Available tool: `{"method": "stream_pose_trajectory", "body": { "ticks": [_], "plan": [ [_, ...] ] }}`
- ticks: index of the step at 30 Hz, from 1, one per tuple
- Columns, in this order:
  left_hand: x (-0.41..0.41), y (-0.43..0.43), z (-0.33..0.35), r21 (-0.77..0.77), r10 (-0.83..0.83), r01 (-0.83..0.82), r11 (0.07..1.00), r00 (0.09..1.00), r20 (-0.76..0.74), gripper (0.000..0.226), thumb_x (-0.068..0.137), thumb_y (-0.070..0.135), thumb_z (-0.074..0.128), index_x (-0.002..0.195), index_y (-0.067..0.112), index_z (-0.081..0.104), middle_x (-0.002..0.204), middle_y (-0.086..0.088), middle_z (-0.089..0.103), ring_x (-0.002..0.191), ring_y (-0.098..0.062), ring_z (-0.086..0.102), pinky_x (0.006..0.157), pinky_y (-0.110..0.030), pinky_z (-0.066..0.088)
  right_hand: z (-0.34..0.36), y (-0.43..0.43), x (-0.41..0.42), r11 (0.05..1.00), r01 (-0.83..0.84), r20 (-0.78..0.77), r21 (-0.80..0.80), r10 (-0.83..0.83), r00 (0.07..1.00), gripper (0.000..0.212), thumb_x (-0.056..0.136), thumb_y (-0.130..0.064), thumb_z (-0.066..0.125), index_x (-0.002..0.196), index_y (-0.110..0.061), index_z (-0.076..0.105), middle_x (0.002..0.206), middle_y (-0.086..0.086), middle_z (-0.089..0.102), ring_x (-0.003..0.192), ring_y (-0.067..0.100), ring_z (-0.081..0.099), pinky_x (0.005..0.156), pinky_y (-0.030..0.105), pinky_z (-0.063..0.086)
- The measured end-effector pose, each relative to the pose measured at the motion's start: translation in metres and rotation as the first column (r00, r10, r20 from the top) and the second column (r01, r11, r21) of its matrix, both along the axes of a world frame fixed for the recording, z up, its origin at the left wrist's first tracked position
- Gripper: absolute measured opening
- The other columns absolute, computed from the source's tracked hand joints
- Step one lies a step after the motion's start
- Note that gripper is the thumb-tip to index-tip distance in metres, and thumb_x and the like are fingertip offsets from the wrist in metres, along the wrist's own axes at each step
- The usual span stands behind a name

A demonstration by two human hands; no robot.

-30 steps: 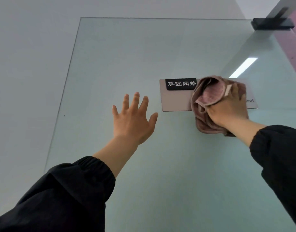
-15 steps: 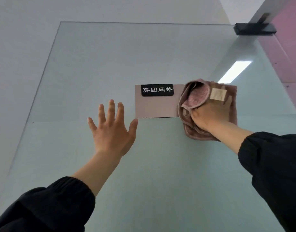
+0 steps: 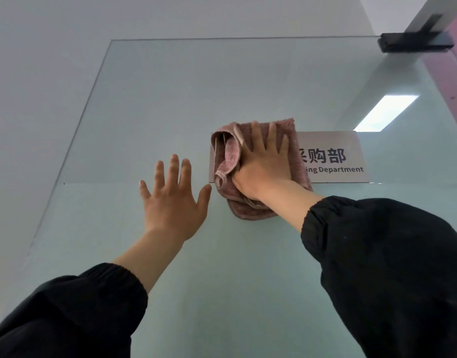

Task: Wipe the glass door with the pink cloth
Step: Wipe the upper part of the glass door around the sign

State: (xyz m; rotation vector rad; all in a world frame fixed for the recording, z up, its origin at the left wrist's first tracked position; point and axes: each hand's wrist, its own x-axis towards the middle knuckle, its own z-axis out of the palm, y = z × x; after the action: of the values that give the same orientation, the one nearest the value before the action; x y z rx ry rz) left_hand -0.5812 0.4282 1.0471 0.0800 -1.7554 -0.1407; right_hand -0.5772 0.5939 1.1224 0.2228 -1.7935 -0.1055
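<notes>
My right hand (image 3: pixel 266 166) presses the bunched pink cloth (image 3: pixel 228 156) flat-fingered on the glass door (image 3: pixel 170 99), over the sign's (image 3: pixel 333 156) left end. My left hand (image 3: pixel 173 202) is spread open beside it. The cloth looks soft and limp, so I'd keep a broad palm centred on it.

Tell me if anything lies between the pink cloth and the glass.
Seemingly the sign on the glass door: the pink cloth under the right hand covers its left end, while the cloth's lower part meets bare glass.

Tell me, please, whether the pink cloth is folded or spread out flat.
Folded: the pink cloth shows stacked layers and a curled hem on its left side, forming a thick pad under the flat right hand.
</notes>
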Motion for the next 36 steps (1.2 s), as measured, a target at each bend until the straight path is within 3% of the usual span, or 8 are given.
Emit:
{"method": "stream_pose_trajectory", "body": {
  "ticks": [4,10,14,18,20,24,29,36],
  "plan": [
    [0.007,0.009,0.004,0.063,-0.066,0.064,0.996,0.998,0.024,0.068,0.096,0.054,0.022,0.154,0.021,0.005,0.163,0.001,-0.003,0.149,-0.026,-0.006,0.117,-0.056,0.009,0.008,-0.026,0.002,0.990,-0.067,0.026,0.122,0.064,0.998,0.067,0.097,-0.057,0.019,0.152,-0.035,-0.013,0.161,0.006,-0.019,0.144,0.038,-0.024,0.115,0.056,-0.013],
    [0.009,-0.005,0.002,0.003,-0.023,0.023,1.000,0.995,0.095,0.072,0.095,0.059,0.021,0.154,0.025,-0.002,0.162,0.005,-0.007,0.149,-0.023,-0.006,0.118,-0.051,0.014,0.007,-0.022,-0.002,0.974,-0.130,-0.031,0.183,0.138,0.990,0.058,0.100,-0.052,0.012,0.154,-0.035,-0.001,0.163,0.001,-0.012,0.147,0.030,-0.018,0.118,0.048,-0.013],
    [0.025,0.013,0.007,0.081,0.011,-0.023,0.996,0.989,0.145,0.071,0.097,0.055,0.023,0.153,0.016,0.005,0.163,0.001,-0.002,0.149,-0.026,0.001,0.110,-0.050,0.027,-0.001,0.014,-0.005,0.987,-0.130,-0.083,0.090,0.137,0.987,0.059,0.098,-0.056,0.012,0.153,-0.038,0.002,0.163,0.000,-0.007,0.149,0.028,-0.011,0.119,0.047,-0.008],
    [0.038,0.045,0.023,0.234,-0.059,0.012,0.972,0.980,0.192,0.074,0.094,0.053,0.027,0.151,0.008,0.013,0.162,-0.006,0.002,0.147,-0.035,0.004,0.110,-0.054,0.026,0.000,0.060,-0.006,0.994,-0.106,-0.088,0.016,0.107,0.990,0.061,0.097,-0.059,0.013,0.154,-0.039,0.003,0.163,0.001,-0.003,0.149,0.028,-0.008,0.120,0.046,-0.005],
    [0.038,0.062,0.024,0.167,-0.100,0.077,0.983,0.985,0.138,0.070,0.095,0.050,0.031,0.151,0.016,0.009,0.162,-0.003,-0.004,0.147,-0.035,-0.001,0.112,-0.055,0.021,-0.001,0.085,-0.006,0.994,-0.104,-0.095,-0.031,0.101,0.990,0.062,0.097,-0.061,0.014,0.154,-0.039,0.004,0.164,0.000,-0.001,0.149,0.027,-0.007,0.120,0.046,-0.004],
    [0.028,0.092,0.015,-0.148,-0.123,0.134,0.980,0.989,0.085,0.068,0.098,0.048,0.030,0.154,0.024,0.000,0.162,0.010,-0.011,0.149,-0.019,-0.010,0.119,-0.047,0.009,-0.006,0.137,-0.004,0.990,-0.078,-0.088,-0.116,0.068,0.994,0.063,0.097,-0.061,0.013,0.153,-0.037,-0.001,0.163,-0.001,-0.003,0.150,0.025,-0.007,0.120,0.046,-0.003],
    [0.022,0.099,0.015,-0.132,-0.158,0.172,0.976,0.981,0.112,0.070,0.098,0.055,0.025,0.155,0.020,0.002,0.162,0.008,-0.008,0.149,-0.015,-0.006,0.120,-0.045,0.007,-0.009,0.168,0.001,0.983,-0.042,-0.039,-0.179,0.036,0.999,0.080,0.089,-0.072,0.022,0.155,-0.029,0.005,0.163,0.004,-0.008,0.149,0.029,-0.011,0.120,0.048,-0.002],
    [0.039,0.089,0.029,-0.154,-0.235,0.256,0.954,0.961,0.144,0.052,0.098,0.043,0.034,0.146,0.025,0.028,0.162,0.010,0.011,0.145,-0.021,0.021,0.107,-0.042,0.031,-0.009,0.134,0.005,0.977,-0.002,-0.012,-0.215,-0.001,1.000,0.081,0.090,-0.071,0.022,0.153,-0.031,-0.009,0.162,0.008,-0.013,0.146,0.041,-0.016,0.117,0.057,-0.004]
  ]
}}
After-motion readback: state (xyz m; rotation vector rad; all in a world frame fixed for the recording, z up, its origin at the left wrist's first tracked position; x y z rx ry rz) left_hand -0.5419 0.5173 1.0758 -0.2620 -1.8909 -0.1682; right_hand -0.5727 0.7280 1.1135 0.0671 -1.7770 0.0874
